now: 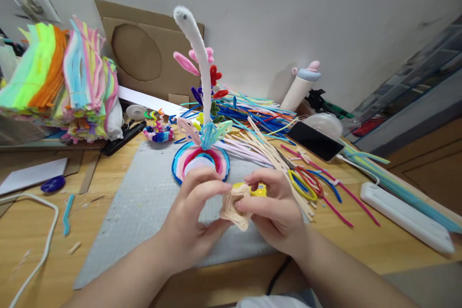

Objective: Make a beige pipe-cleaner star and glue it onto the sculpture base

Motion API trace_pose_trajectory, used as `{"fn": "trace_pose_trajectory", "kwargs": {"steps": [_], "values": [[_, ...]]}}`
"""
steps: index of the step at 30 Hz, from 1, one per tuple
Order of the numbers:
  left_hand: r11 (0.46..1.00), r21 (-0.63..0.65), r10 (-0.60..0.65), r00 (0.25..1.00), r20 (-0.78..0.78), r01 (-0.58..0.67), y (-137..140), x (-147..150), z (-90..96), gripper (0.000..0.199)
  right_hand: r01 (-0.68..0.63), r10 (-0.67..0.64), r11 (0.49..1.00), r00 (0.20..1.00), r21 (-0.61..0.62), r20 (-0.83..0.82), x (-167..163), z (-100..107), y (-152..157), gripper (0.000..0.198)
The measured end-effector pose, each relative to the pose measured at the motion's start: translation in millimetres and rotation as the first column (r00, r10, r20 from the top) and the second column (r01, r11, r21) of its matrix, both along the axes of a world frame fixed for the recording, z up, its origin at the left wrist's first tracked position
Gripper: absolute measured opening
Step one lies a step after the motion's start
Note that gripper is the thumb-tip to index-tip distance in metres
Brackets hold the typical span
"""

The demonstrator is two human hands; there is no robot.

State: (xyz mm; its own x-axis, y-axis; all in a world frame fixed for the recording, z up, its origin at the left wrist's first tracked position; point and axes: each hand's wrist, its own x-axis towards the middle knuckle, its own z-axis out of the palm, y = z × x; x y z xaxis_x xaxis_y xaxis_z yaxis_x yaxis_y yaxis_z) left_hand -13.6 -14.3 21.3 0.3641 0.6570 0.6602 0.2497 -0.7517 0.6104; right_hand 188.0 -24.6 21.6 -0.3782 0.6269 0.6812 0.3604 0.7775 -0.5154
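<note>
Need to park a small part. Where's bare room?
Bare: grey mat left of the left hand; wood desktop between right forearm and white power strip, below the magenta stems. Crowded: beyond the right hand, with scissors, phone, loose pipe cleaners.

Your bare forearms [133, 269] slanted inward from both lower sides. Your left hand [195, 221] was bent like a letter C, index finger [209, 191] above and thumb [218, 228] below; your right hand [279, 214] faced it closely, thumb pointing to the left, fingers [270, 178] curled
</note>
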Motion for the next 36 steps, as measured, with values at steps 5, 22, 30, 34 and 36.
{"fn": "trace_pose_trajectory", "kwargs": {"steps": [5, 22, 30, 34, 36], "values": [[0.987, 0.148, 0.063, 0.997, -0.046, -0.056, -2.0, -2.4, -3.2, 0.029, 0.024, -0.023, 0.999, 1.0, 0.031, -0.014, -2.5, -1.2, -0.1, 0.037], [0.974, 0.224, 0.051, 0.993, -0.105, -0.027, -0.4, -2.2, 3.0, 0.025, 0.004, 0.001, 0.999, 0.996, 0.052, -0.093, -5.8, 7.4, 0.3, 0.023], [0.947, 0.319, 0.062, 0.992, -0.108, -0.025, 0.6, -3.5, 2.2, 0.021, -0.057, 0.056, 0.998, 0.992, -0.004, -0.109, -6.4, 2.7, -0.8, 0.033], [0.946, 0.319, 0.076, 0.996, -0.039, -0.059, -1.4, -3.2, 1.3, 0.019, -0.13, 0.049, 0.968, 0.937, -0.215, -0.347, -12.5, -4.7, -3.6, 0.041], [0.942, 0.324, 0.098, 0.995, -0.014, -0.089, -1.4, -3.0, 1.1, 0.02, -0.332, 0.03, 0.832, 0.827, -0.445, -0.561, -16.8, -6.8, -4.5, 0.033]]}}
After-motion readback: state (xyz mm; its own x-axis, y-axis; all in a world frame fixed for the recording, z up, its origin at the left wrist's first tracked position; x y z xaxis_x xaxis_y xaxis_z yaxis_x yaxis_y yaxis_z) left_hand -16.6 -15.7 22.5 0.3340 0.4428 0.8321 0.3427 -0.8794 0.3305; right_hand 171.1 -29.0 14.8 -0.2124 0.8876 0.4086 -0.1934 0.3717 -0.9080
